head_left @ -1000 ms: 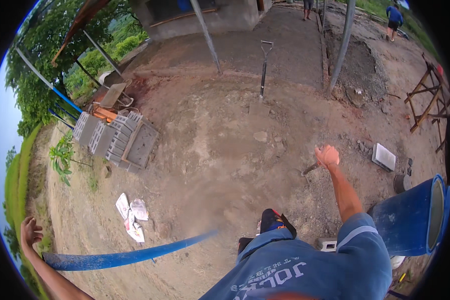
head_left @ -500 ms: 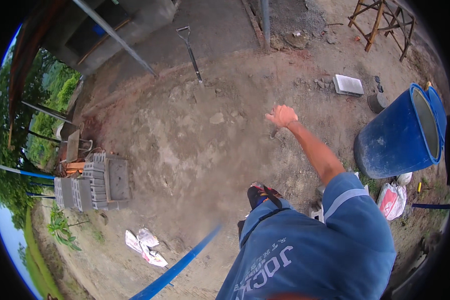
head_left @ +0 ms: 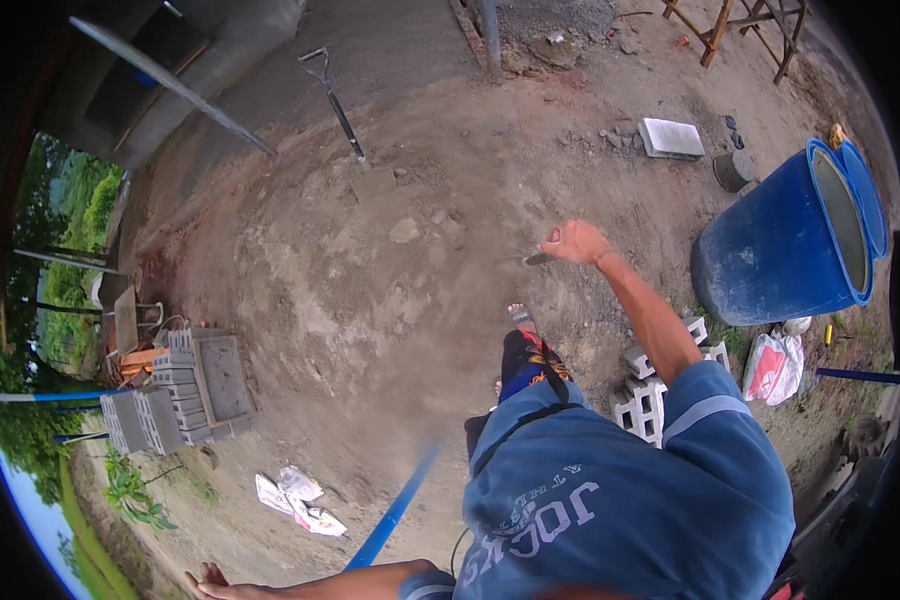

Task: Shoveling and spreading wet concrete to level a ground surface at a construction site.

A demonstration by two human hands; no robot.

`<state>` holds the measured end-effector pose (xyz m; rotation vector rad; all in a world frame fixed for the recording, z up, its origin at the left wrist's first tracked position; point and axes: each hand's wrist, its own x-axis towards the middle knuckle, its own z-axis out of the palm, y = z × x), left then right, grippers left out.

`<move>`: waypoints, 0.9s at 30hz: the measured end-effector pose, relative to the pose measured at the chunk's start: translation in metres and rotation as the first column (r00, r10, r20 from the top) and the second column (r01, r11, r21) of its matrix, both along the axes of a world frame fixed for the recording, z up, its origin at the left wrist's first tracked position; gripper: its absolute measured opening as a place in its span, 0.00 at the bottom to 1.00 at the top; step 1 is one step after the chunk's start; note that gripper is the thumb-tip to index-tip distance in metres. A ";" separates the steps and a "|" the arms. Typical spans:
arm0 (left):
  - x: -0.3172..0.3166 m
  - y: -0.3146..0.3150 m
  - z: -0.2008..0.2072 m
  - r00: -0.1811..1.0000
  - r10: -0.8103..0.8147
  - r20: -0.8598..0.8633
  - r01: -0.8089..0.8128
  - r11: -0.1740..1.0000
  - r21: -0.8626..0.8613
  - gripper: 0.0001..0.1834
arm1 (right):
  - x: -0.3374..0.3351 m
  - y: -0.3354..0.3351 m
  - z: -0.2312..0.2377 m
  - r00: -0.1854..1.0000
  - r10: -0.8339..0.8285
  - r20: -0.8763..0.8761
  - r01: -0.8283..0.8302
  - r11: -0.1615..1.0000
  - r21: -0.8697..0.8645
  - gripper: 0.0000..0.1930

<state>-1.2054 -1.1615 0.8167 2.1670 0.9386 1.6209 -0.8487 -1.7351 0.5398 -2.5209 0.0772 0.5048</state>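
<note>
My right hand (head_left: 575, 243) is stretched out ahead over the bare ground, fingers curled. A short dark narrow object (head_left: 538, 259) sticks out from under those fingers; its kind is too small to make out. At the lower left edge my left hand (head_left: 210, 580) reaches out sideways, fingers apart and holding nothing. Ahead of me spreads a low grey-brown heap of sand or mortar mix (head_left: 370, 270). A shovel (head_left: 342, 115) stands upright at its far side, blade hidden. My sandalled foot (head_left: 522, 318) is on the ground below the right hand.
Blue barrels (head_left: 770, 245) stand at right, near a small bucket (head_left: 734, 171) and a pale block (head_left: 671, 138). Hollow blocks (head_left: 642, 408) lie beside my right side. More blocks (head_left: 175, 375) are stacked at left. A blue pole (head_left: 395, 510) and crumpled sacks (head_left: 298, 498) lie lower left.
My left arm and hand have come into view at the lower left. My right hand has turned a little, showing more of the dark object. The whole view has shifted slightly.
</note>
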 end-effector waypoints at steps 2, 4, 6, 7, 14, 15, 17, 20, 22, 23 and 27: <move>-0.005 0.033 -0.194 0.993 0.070 -0.092 -0.112 0.775 -0.622 0.23 | 0.001 0.009 0.003 0.991 0.034 0.126 -0.025 0.997 -0.069 0.19; 0.031 -0.041 -0.328 0.698 -0.685 -0.211 -0.185 0.112 -0.976 0.23 | 0.001 0.004 0.015 0.997 -0.012 0.081 0.016 0.999 -0.051 0.20; 0.062 -0.122 -0.407 0.664 -0.746 0.049 -0.172 -0.216 -0.961 0.24 | 0.005 0.002 0.018 0.999 -0.019 0.028 0.019 1.000 -0.003 0.21; 0.078 -0.154 -0.436 0.736 -0.677 -0.010 -0.262 -0.271 -0.926 0.23 | 0.005 -0.004 0.013 0.999 -0.035 0.022 0.035 0.999 0.006 0.20; 0.187 -0.239 -0.497 -0.035 -0.993 -0.112 -0.274 0.117 -0.955 0.25 | 0.063 -0.022 0.021 0.998 0.023 -0.050 -0.021 0.999 0.039 0.20; 0.205 -0.246 -0.495 0.198 -0.970 -0.138 -0.313 0.071 -0.947 0.25 | 0.077 -0.029 0.021 0.998 0.028 -0.063 -0.024 0.998 0.065 0.21; 0.234 -0.255 -0.485 0.423 -0.892 -0.163 -0.345 0.008 -0.939 0.25 | 0.113 -0.048 0.025 0.997 0.002 -0.074 0.002 0.998 0.059 0.21; 0.320 -0.260 -0.472 0.402 -0.915 0.024 -0.263 -0.140 -0.954 0.26 | 0.155 -0.082 0.034 0.995 -0.095 -0.043 0.098 0.994 0.058 0.21; 0.349 -0.258 -0.474 0.233 -0.971 -0.052 -0.279 -0.016 -0.960 0.25 | 0.172 -0.096 0.057 0.990 -0.141 -0.024 0.142 0.988 0.065 0.21; 0.361 -0.250 -0.493 0.242 -0.969 -0.051 -0.287 -0.021 -0.958 0.25 | 0.184 -0.104 0.075 0.980 -0.200 -0.012 0.200 0.977 0.078 0.21; 0.437 -0.264 -0.541 0.122 -0.992 -0.034 -0.514 -0.034 -0.857 0.24 | 0.226 -0.127 0.116 0.947 -0.307 0.095 0.306 0.952 0.026 0.20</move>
